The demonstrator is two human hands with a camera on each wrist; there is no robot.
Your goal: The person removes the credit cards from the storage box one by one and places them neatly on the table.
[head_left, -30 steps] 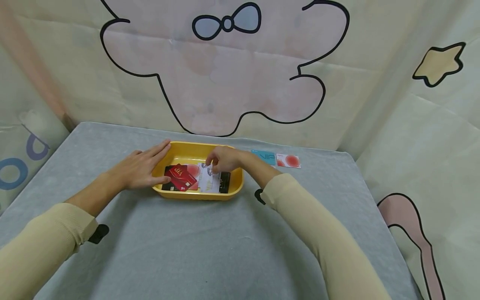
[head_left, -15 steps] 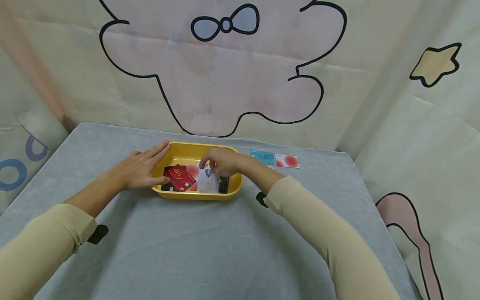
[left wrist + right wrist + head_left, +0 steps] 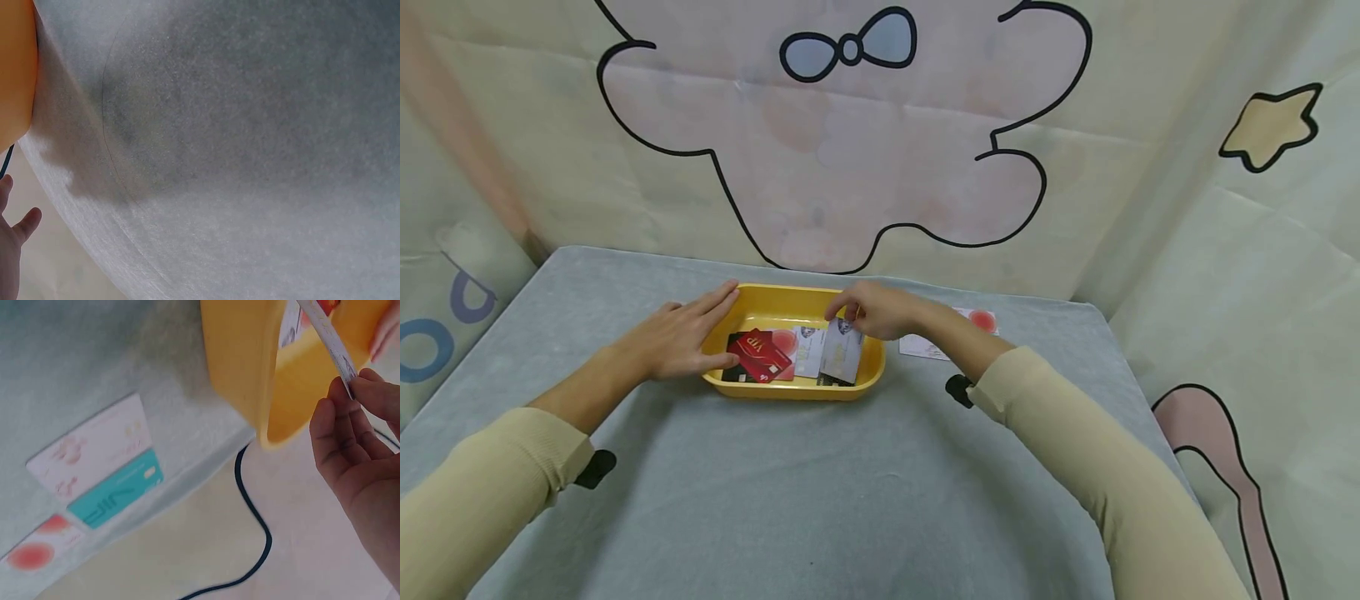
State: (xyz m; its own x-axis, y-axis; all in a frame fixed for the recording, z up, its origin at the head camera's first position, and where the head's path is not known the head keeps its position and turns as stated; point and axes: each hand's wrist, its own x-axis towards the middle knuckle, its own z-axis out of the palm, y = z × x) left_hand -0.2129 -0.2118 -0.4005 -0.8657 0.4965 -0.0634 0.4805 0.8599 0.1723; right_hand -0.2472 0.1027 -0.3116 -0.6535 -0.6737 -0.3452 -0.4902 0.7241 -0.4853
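Observation:
A yellow plastic tray (image 3: 790, 394) stands on the cloth-covered table, with several cards lying in it. My left hand (image 3: 681, 340) rests on its left rim, fingers stretched along the edge and thumb by the red VIP card (image 3: 763, 357). With thumb and fingertips, my right hand (image 3: 880, 310) pinches the top end of a silvery-white card (image 3: 841, 352) over the tray's right part. In the right wrist view this card (image 3: 334, 347) shows nearly edge-on. Another white card (image 3: 808, 350) lies to its left, and a black card peeks out beneath its lower end.
Right of the tray, on the table, lie a white card (image 3: 94, 447), a teal VIP card (image 3: 117, 497) and a card with red circles (image 3: 34, 553). A dark cord (image 3: 253, 519) runs beyond the table edge. Printed curtains (image 3: 865, 183) hang behind.
My right hand has lifted the silvery-white card's top end and moved it right, uncovering another white card beneath. The left hand stays on the rim.

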